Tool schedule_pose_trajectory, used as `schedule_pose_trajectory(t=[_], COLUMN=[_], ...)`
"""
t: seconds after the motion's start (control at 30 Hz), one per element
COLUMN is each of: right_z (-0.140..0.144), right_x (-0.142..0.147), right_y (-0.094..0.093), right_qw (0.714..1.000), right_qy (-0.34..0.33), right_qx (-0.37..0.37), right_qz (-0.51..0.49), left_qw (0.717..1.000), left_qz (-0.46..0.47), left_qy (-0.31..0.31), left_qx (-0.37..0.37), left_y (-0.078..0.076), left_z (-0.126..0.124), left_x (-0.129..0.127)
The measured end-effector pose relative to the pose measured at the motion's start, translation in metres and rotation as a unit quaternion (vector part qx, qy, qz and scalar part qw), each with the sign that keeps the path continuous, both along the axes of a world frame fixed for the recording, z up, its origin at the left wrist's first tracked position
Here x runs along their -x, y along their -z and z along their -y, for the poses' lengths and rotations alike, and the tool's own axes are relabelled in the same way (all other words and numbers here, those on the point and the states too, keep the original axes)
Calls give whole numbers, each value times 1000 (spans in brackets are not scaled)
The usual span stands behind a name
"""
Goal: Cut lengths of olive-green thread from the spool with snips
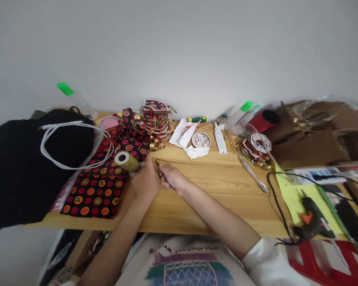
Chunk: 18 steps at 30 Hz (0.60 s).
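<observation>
I'm looking over at the counter (220,192), and I'll use the two hands as the middle of a clock, with 12 at the wall. The right hand (174,179) has its grip clamped on a small dark tool (167,182), maybe scissors, with the tip just beside the left hand (145,179). The left hand's fingers are curled in, but I can't tell if its grip is closed on anything.

A fat roll of greenish cord (128,162) sits at 10 o'clock, right up by the left hand. A thin green strand (197,163) lies across the wood, reaching out almost to 3 o'clock. I can't see if it joins the roll.

How far along is it? A tall pile of patterned pieces with bells (156,123) stands at 12 o'clock, and a smaller bell pile (256,147) is between 2 and 3. Those look made up to me, or close to it. The bit in the hands looks like the middle of a job, with the strand lying loose. One round piece with a drawing (201,140) lies flat at 1 o'clock, by some white paper (181,135), and I see no bells on it. I can't tell how many are left.
</observation>
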State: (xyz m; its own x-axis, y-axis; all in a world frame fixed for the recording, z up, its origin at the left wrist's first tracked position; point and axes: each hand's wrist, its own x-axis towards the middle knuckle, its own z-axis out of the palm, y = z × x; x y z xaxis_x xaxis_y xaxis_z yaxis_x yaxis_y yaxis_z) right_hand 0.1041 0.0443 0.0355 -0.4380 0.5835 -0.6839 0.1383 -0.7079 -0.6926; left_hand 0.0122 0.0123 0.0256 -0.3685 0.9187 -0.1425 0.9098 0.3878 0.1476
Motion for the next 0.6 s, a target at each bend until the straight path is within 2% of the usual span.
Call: schedule_pose_trajectory(t=[0.2, 0.43, 0.6], right_z=[0, 2, 9], right_x=[0, 0, -16], right_y=[-1, 3, 11], right_qw=[1000, 1000, 997], right_qy=[4, 4, 7], right_qx=[-2, -13, -45], right_qz=[0, -12, -56], left_qw=[1000, 987, 964], left_qz=[13, 83, 153], left_qy=[-12, -49, -4], left_qx=[-23, -128, -216], left_y=[0, 5, 11], left_z=[1, 4, 8], left_x=[-1, 3, 8])
